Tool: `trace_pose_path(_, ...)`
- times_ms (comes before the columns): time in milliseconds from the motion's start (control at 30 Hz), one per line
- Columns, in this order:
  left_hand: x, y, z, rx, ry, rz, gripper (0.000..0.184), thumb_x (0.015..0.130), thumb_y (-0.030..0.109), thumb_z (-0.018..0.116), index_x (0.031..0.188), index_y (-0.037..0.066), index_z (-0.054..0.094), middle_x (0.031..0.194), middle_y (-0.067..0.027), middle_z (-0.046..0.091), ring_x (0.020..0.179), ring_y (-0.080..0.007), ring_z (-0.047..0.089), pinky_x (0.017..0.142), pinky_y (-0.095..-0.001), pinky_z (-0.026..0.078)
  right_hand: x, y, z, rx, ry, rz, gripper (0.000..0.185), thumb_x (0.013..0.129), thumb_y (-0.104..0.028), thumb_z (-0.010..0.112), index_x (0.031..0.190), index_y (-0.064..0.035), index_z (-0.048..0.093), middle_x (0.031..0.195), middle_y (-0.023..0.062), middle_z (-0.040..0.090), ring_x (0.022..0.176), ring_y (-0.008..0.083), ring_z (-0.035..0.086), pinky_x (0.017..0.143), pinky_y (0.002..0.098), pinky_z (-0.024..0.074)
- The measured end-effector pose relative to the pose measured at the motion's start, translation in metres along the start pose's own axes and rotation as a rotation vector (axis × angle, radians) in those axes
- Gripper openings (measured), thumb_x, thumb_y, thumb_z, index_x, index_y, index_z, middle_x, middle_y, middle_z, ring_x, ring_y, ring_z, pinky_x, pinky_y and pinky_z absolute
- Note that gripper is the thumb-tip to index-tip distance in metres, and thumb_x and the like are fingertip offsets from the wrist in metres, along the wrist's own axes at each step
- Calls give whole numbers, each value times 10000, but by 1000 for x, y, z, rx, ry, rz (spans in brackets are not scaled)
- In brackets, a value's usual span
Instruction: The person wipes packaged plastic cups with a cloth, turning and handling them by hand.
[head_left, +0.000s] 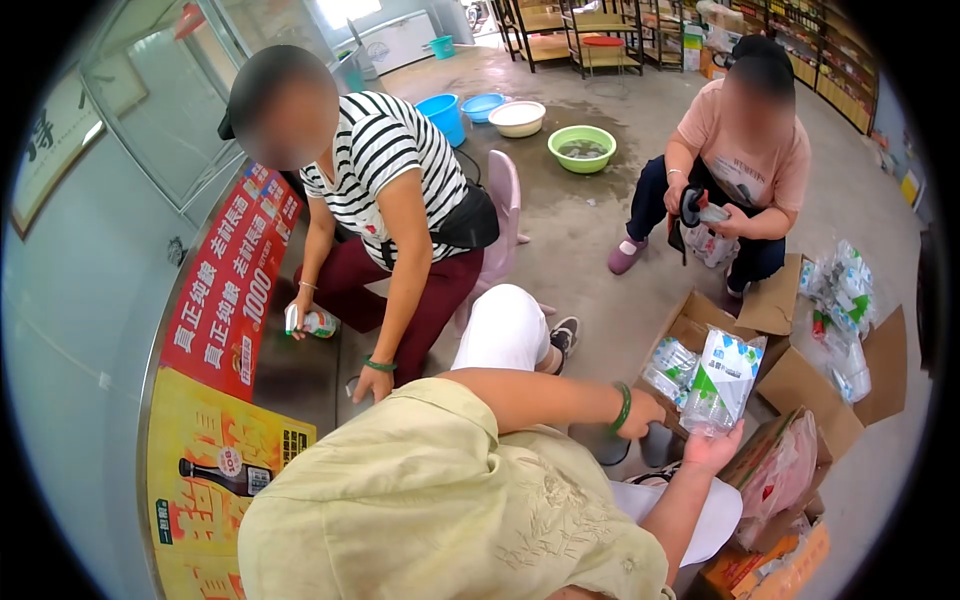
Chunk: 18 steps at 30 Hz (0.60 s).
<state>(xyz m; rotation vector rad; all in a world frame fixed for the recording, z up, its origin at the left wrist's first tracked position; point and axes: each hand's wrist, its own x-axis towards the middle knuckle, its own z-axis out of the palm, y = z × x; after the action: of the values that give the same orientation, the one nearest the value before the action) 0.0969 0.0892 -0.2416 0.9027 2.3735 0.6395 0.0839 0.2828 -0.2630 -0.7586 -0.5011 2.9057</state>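
My right hand grips the lower end of a clear plastic-wrapped pack with a white, green and blue label. What is inside looks like clear plastic ware; its exact kind I cannot make out. Left of the pack is my left hand, with a green bangle at the wrist. Its fingers are blurred, so whether they hold anything is unclear. Similar packs lie in an open cardboard box just beyond my hands.
More packs lie beside the box flaps at right. A carton with a pink plastic bag stands close to my right arm. One person in stripes crouches at left holding a spray bottle; another squats opposite. Basins stand on wet floor.
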Motion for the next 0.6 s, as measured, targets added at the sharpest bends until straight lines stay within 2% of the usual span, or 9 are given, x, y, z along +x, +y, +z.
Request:
trace_pose_path(133,-21,-25,-15,-152,110,-74,369,758,124,516,1117,59,572,1075,-178,606,1043,-337,549,907,-405,426,-1,-2,0,-14,-40,4,460,955,-327,361,1304,-35,429,1329,105,465,1221,294,428,1030,486,325)
trace_pose_path(200,-30,-41,-14,-271,163,-167,371,765,132,516,1126,73,572,1088,-168,607,1037,-328,554,903,-401,428,-3,-1,2,-59,-4,5,481,958,-343,367,1321,-29,410,1344,98,449,1218,271,431,1030,436,331)
trace_pose_path(333,-59,-27,-31,-422,198,-322,402,748,163,545,1138,72,580,1089,-166,614,1029,-285,570,882,-383,438,0,3,-8,-60,-59,7,488,951,-346,380,1322,-30,411,1340,102,452,1216,282,433,1041,447,319)
trace_pose_path(400,-50,-57,-10,-364,83,-357,433,735,185,565,1150,63,578,1107,-168,609,1034,-268,567,889,-370,434,-2,9,-8,-100,-153,42,504,945,-358,361,1326,-30,410,1340,104,457,1225,294,432,1049,454,314)
trace_pose_path(433,-55,-66,8,-313,190,-262,477,732,217,587,1184,66,563,1120,-169,606,1038,-265,564,905,-367,428,-2,13,-11,-84,-219,76,502,946,-348,329,1318,-25,420,1332,112,467,1226,302,434,1049,449,323)
trace_pose_path(467,-52,-72,18,-372,119,-301,530,755,295,587,1215,33,553,1230,-173,560,1157,-304,513,985,-376,392,-4,14,-24,-97,-261,125,503,946,-339,296,1311,-20,430,1325,121,478,1228,310,436,1049,445,332)
trace_pose_path(500,-53,-78,9,-363,137,-284,530,755,295,587,1215,33,553,1230,-173,560,1157,-304,513,985,-376,392,-2,21,-29,-78,-243,138,512,944,-339,286,1317,-16,423,1331,121,472,1233,312,432,1051,448,329)
trace_pose_path(533,-57,-62,-18,-435,116,-248,555,767,362,600,1214,36,555,1238,-162,558,1147,-287,518,985,-370,386,-7,15,-12,-40,-252,139,521,942,-340,277,1323,-13,415,1338,121,467,1237,314,427,1052,451,326)
trace_pose_path(600,-64,-59,-12,-585,52,-222,628,791,489,604,1215,29,542,1239,-145,552,1136,-254,512,976,-356,378,-4,24,-25,-35,-206,153,518,940,-369,332,1337,-44,407,1352,98,455,1240,297,427,1045,450,327)
